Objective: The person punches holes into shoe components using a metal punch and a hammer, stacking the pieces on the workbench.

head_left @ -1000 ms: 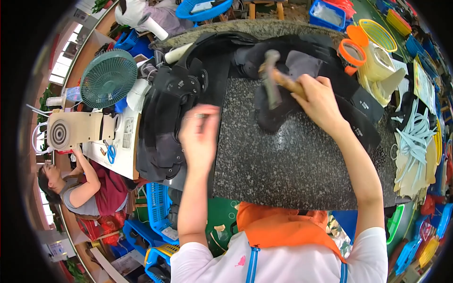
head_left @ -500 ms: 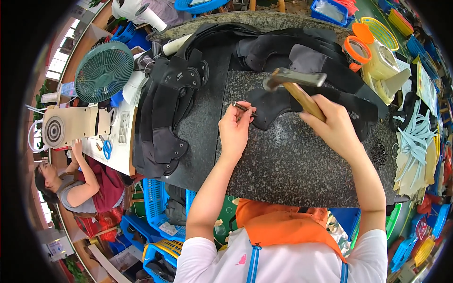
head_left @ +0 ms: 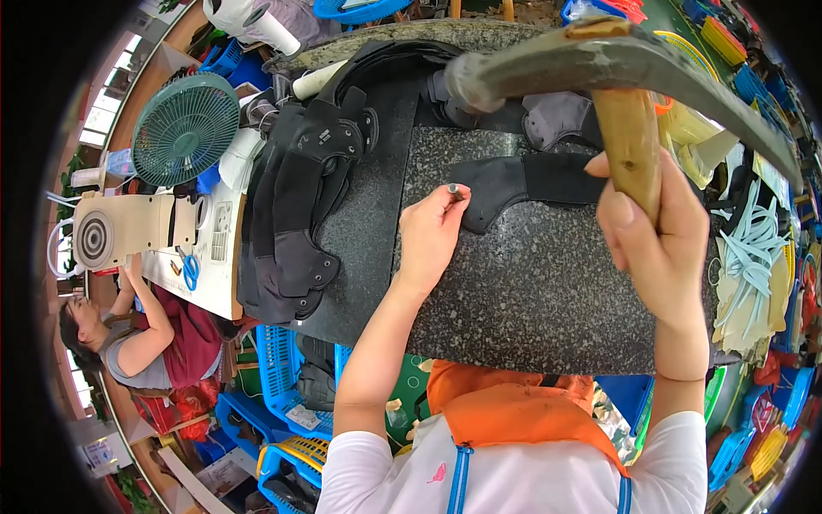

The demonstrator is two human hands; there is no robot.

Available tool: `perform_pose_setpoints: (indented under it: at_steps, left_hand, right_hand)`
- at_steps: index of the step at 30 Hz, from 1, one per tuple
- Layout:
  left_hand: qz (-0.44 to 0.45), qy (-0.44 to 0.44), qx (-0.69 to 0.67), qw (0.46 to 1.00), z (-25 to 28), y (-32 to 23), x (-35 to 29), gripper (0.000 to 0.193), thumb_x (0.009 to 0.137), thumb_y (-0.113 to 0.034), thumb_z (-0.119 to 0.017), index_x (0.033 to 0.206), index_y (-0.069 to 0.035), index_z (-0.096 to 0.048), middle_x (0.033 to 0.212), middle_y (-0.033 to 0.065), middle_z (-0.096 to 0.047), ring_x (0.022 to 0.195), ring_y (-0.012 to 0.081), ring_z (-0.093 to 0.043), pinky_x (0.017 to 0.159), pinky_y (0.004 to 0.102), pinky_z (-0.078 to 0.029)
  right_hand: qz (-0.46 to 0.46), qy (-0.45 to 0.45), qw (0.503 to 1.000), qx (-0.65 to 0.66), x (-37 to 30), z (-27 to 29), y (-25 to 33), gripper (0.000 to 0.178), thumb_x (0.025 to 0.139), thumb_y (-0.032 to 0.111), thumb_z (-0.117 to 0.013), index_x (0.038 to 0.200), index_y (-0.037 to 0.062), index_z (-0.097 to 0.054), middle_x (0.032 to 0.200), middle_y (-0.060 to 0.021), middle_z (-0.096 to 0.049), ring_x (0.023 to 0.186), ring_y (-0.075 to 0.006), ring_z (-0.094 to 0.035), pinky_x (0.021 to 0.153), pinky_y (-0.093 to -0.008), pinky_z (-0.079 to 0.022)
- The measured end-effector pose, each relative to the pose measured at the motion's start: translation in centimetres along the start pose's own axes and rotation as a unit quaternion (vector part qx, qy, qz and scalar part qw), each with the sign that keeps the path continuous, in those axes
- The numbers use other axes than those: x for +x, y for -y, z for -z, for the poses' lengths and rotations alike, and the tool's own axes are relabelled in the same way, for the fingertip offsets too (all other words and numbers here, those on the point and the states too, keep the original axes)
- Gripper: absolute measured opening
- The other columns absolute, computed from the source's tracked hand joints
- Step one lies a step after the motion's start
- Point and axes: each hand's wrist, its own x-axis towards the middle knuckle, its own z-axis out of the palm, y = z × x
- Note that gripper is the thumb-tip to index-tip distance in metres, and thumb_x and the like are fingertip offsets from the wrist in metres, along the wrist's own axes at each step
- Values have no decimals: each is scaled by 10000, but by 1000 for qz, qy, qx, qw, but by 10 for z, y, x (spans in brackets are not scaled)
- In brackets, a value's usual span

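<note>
My right hand (head_left: 655, 231) is closed round the wooden handle of a claw hammer (head_left: 565, 68), which is raised high and hides part of the bench's far right side. My left hand (head_left: 431, 236) pinches a short metal punch (head_left: 453, 188), its round end facing up. The punch stands at the left edge of a black fabric piece (head_left: 492, 190) lying on the speckled stone slab (head_left: 531, 283). The fabric piece stretches right, past my right hand. Whether the punch's lower tip touches the fabric is hidden by my fingers.
Black pieces with metal eyelets (head_left: 295, 231) are piled left on the bench; more lie at the back. A green fan (head_left: 186, 128) and a sewing machine (head_left: 128, 227) stand left, where a co-worker (head_left: 141, 334) sits. Pale blue strips (head_left: 753, 248) lie right.
My right hand has lifted the hammer up and toward the right. The punch, still in my left hand, has tipped from slanting to more upright.
</note>
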Motion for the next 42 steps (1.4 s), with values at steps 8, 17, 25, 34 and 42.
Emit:
perform_pose_setpoints:
  at_steps: [8, 17, 25, 34, 42]
  left_hand:
    - [116, 29, -193, 974, -3, 3, 1, 103, 985, -25, -559, 1056, -19, -634, 965, 66, -709, 908, 128, -667, 803, 275, -543]
    - [55, 87, -63, 993, -3, -9, -3, 135, 941, 3, -597, 1061, -11, -658, 957, 75, -735, 917, 122, -686, 828, 263, -531]
    - [104, 13, -159, 982, 1, -5, 4, 101, 970, -39, -576, 1034, -22, -652, 996, 35, -655, 839, 113, -644, 683, 245, -565]
    - [200, 208, -100, 952, 18, 17, 74, 154, 907, -167, -667, 889, -23, -719, 667, -39, -576, 542, 45, -470, 468, 214, -315]
    - [2, -49, 335, 941, 96, -63, 21, 125, 849, -128, -703, 912, -25, -734, 840, 48, -637, 659, 140, -615, 598, 296, -468]
  right_hand:
    - [51, 156, 950, -265, -3, 5, -36, 286, 915, 233, -659, 922, 15, -474, 656, -189, -577, 638, -422, -596, 547, -459, -459]
    - [27, -44, 997, -63, -4, 17, 8, 185, 909, 93, -573, 1070, 4, -593, 687, 6, -513, 557, -99, -484, 509, -284, -399]
    - [76, 172, 919, -347, -21, -16, -72, 293, 936, 272, -629, 947, 24, -474, 605, -172, -598, 586, -390, -631, 520, -479, -501]
    - [106, 161, 927, -323, -13, -60, -99, 276, 919, 273, -640, 892, 20, -534, 606, -161, -614, 567, -377, -638, 531, -463, -524]
    - [-5, 157, 930, -333, -42, 17, -90, 278, 925, 302, -627, 930, 44, -522, 637, -178, -614, 630, -401, -636, 585, -503, -503]
